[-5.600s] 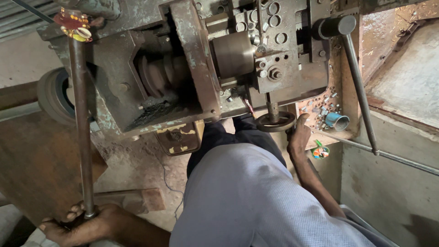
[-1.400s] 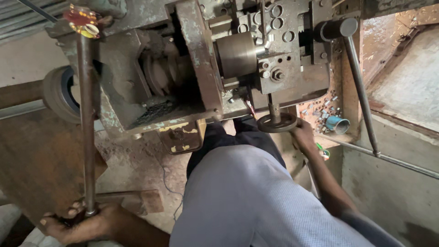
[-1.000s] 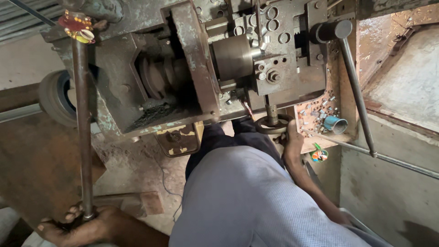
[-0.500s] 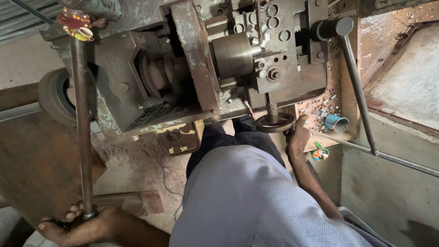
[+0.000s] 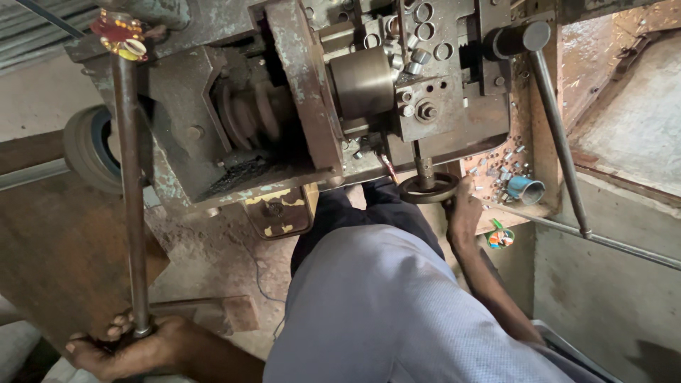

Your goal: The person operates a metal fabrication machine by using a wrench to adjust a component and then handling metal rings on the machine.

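At lower left my left hand [image 5: 124, 347] is closed around the bottom of a long steel lever [image 5: 128, 191]. The rusty machine [image 5: 298, 106] fills the top. Right of centre, my right hand [image 5: 464, 213] grips its small handwheel [image 5: 428, 189]. Concrete wall [image 5: 638, 128] at right.

Rust-brown and grey machine [image 5: 298, 106] with flaking pale-green paint; dull grey lever [image 5: 131, 191] topped by a red-and-yellow ornament [image 5: 117, 37]; pale lilac-grey shirt [image 5: 397, 312], dark trousers [image 5: 369, 213], blue cup [image 5: 525, 190], dark handwheel [image 5: 428, 189].
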